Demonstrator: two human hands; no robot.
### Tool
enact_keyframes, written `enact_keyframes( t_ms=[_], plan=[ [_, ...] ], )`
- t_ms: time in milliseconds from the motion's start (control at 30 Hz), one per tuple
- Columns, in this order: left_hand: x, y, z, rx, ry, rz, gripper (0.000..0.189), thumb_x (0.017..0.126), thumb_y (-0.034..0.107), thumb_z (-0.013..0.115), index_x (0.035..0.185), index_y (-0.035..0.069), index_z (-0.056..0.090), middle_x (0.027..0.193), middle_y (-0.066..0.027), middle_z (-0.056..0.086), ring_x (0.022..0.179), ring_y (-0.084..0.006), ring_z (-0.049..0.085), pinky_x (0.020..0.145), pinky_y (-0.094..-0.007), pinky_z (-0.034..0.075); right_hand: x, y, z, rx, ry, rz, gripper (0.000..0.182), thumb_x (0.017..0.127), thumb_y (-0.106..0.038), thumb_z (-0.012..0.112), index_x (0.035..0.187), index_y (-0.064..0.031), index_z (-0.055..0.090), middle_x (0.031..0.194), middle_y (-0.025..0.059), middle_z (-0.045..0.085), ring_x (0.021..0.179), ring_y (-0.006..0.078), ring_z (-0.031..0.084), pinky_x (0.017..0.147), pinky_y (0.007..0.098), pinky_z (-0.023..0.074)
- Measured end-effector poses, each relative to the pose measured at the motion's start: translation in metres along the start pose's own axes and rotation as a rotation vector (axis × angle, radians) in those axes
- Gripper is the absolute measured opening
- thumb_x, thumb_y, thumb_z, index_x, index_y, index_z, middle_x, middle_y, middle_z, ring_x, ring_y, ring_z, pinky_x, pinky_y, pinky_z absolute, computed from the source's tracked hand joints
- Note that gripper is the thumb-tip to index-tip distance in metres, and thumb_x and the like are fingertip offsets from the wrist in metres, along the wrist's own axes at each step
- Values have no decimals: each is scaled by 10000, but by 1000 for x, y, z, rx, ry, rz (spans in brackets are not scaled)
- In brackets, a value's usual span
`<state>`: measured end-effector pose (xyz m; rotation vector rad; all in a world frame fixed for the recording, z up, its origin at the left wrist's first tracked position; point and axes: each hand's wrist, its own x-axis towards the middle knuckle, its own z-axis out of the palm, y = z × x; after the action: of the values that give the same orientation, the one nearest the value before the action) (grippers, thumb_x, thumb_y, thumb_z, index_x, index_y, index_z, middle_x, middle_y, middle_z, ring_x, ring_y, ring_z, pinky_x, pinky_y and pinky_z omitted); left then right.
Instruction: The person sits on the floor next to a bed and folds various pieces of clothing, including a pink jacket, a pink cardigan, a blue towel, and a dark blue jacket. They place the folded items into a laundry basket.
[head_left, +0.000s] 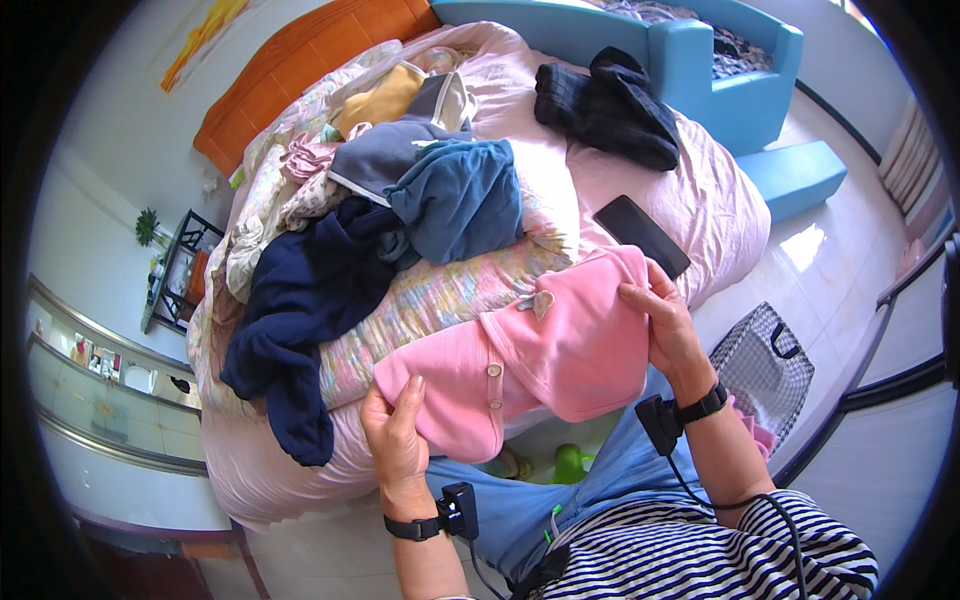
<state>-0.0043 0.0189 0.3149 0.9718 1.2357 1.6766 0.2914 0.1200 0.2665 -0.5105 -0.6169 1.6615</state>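
Observation:
A small pink buttoned garment (589, 341) is stretched between my two hands above the front edge of the bed. My left hand (397, 435) pinches its left end, thumb on top. At the upper right corner, my right hand (671, 330) grips the cloth between thumb and fingers. Two pale buttons show on a strip near the middle, and a small grey-and-white appliqué sits above them. A black smartphone (642, 236) lies on the bed just beyond my right hand. Left of the garment, a navy garment (300, 300) is draped over the patterned quilt (442, 315).
More clothes are heaped on the bed, among them a teal garment (465, 199) and a grey one (382, 161). Dark folded clothing (600, 112) lies farther right. A blue padded bed (682, 82) adjoins the back. A checked fabric basket (772, 367) stands on the floor at right.

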Motion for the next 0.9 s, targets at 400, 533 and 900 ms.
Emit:
enact_keyframes(
  t_ms=[400, 533, 900],
  plan=[
    [-33, 7, 80, 664, -148, 283, 291, 881, 70, 601, 1122, -73, 521, 1053, -184, 495, 1001, -325, 512, 904, -385, 402, -40, 9, 22, -355, 129, -145, 510, 889, -57, 603, 1372, 5, 450, 1193, 54, 586, 1059, 102, 550, 905, 248, 458],
    [-47, -1, 111, 705, -224, 395, 346, 877, 81, 605, 1171, -78, 513, 1170, -222, 498, 1090, -369, 494, 973, -408, 371, -63, 12, 28, -263, 42, -137, 570, 899, -28, 605, 1424, -7, 383, 1242, 46, 548, 1061, 99, 541, 901, 246, 462],
    [-60, -75, 224, 203, -681, -70, 311, 917, 62, 578, 1212, -28, 539, 1107, -96, 597, 993, -155, 551, 885, -295, 437, -123, -72, -84, -495, 498, -407, 430, 867, -14, 590, 1291, -38, 521, 1157, 38, 607, 1030, 96, 565, 897, 256, 473]
  ],
)
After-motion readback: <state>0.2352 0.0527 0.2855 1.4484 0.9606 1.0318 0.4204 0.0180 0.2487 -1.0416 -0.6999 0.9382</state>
